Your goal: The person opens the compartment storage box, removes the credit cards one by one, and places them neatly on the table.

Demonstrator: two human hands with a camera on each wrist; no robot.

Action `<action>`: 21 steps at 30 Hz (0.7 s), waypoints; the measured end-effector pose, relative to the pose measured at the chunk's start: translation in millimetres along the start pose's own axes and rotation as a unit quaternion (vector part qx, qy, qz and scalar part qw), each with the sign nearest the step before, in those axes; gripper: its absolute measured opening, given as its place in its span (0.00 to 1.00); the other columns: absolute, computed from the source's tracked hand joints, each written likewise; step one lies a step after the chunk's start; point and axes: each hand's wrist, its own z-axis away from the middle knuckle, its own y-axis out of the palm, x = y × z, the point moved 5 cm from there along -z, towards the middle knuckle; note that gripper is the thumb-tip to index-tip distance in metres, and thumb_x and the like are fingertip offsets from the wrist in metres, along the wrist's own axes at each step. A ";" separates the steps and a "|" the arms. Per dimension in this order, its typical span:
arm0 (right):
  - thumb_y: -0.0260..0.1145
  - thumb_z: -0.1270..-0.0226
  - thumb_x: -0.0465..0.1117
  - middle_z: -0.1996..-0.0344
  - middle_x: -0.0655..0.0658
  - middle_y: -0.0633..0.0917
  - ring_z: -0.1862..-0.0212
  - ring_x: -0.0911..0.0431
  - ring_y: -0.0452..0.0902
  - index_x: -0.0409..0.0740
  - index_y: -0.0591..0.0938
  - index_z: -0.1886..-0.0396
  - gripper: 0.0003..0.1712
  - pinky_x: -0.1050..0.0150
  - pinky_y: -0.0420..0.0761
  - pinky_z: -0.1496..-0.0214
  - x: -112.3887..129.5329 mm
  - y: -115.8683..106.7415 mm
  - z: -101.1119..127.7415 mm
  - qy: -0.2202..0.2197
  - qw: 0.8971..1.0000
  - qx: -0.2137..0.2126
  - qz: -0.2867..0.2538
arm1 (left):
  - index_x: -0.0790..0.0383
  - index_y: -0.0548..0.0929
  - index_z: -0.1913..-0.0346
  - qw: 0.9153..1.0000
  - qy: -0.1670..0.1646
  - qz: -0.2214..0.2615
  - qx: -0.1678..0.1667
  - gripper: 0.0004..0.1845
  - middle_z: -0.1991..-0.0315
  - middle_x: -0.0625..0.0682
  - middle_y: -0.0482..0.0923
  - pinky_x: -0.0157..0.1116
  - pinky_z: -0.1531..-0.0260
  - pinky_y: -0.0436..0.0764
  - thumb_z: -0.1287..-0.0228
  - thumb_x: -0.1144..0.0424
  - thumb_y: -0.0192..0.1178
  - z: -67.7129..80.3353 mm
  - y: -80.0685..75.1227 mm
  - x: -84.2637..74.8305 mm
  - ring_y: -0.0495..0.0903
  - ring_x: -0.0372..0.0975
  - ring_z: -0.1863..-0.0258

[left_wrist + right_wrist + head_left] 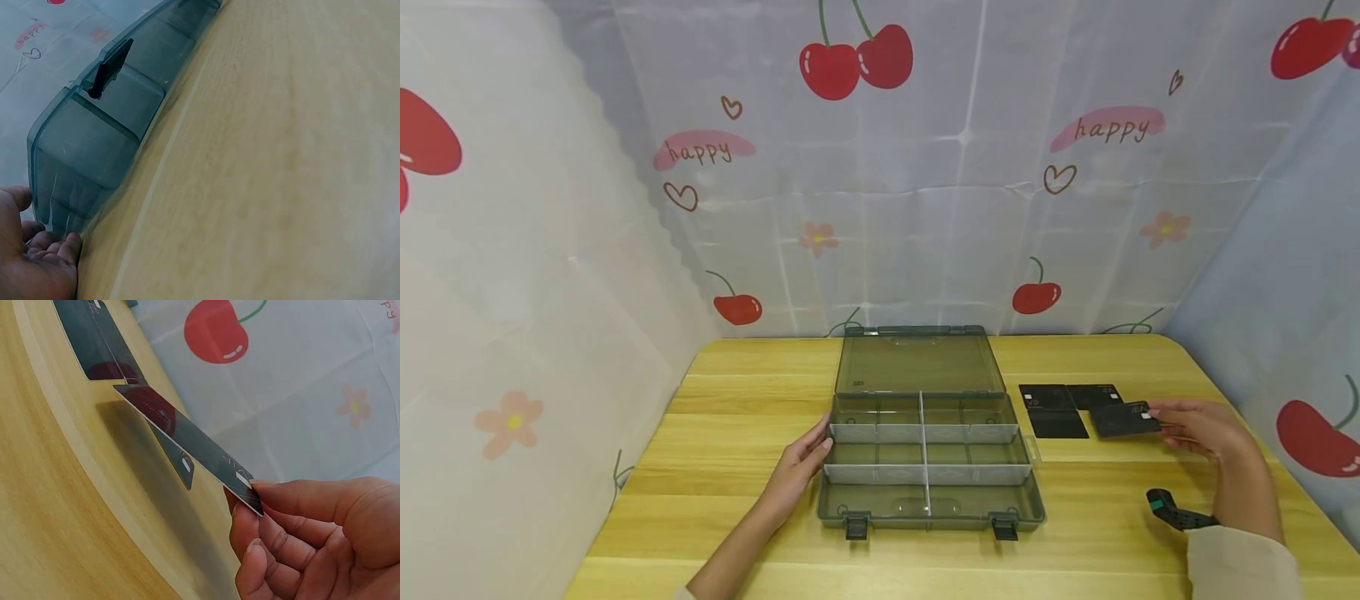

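A clear grey plastic compartment box point(931, 523) stands on the table with its lid point(920, 360) raised at the back. My left hand point(802, 458) holds its left side, the thumb at the rim and the fingers against the outer wall; in the left wrist view, the left hand point(40, 250) is at the box's end wall point(69, 187). My right hand point(1206, 429) pinches a black card point(1120, 419) by its right end, between thumb and fingers. The right wrist view shows that card point(181, 437) tilted above the table, its shadow below. Several other black cards point(1057, 423) lie just left of it.
White dividers point(880, 473) split the box into several compartments, and two dark latches point(857, 527) hang open at its front. A black strap-like piece with a green mark point(1180, 517) sits by my right wrist. Cherry-printed sheets point(887, 208) enclose the wooden table point(737, 467).
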 end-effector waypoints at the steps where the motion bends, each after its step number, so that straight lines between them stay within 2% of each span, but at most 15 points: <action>1: 0.62 0.32 0.43 0.72 0.57 0.83 0.71 0.58 0.80 0.62 0.86 0.69 0.10 0.63 0.83 0.66 -0.2 0.0 -0.5 -0.001 1.000 0.000 0.007 | 0.47 0.61 0.29 1.000 -0.001 0.000 0.000 0.28 0.28 0.47 0.54 0.47 0.36 0.61 0.29 0.53 0.51 -0.1 0.0 -0.2 0.56 0.41 0.31; 6: 0.61 0.32 0.44 0.74 0.54 0.83 0.72 0.58 0.80 0.63 0.86 0.70 0.10 0.63 0.83 0.68 -3.0 -0.7 -2.8 0.006 0.999 -0.013 0.031 | 0.48 0.61 0.29 1.000 -0.001 0.003 0.003 0.28 0.28 0.46 0.53 0.47 0.36 0.61 0.29 0.53 0.51 -0.6 0.0 -0.8 0.56 0.41 0.31; 11: 0.62 0.33 0.44 0.73 0.54 0.84 0.72 0.57 0.80 0.59 0.87 0.68 0.09 0.62 0.83 0.69 -5.8 -0.6 -4.7 0.016 0.999 -0.027 0.041 | 0.48 0.60 0.29 1.000 0.002 0.006 0.004 0.28 0.28 0.47 0.53 0.48 0.36 0.61 0.29 0.53 0.51 -0.3 0.2 -1.4 0.56 0.41 0.31; 21: 0.63 0.34 0.44 0.72 0.56 0.84 0.70 0.57 0.83 0.57 0.85 0.69 0.07 0.61 0.84 0.65 -7.0 0.3 -7.6 0.013 0.999 -0.027 0.023 | 0.48 0.61 0.29 1.000 0.003 0.000 0.003 0.28 0.28 0.46 0.53 0.47 0.36 0.61 0.29 0.53 0.51 -0.1 -0.1 -0.5 0.56 0.41 0.31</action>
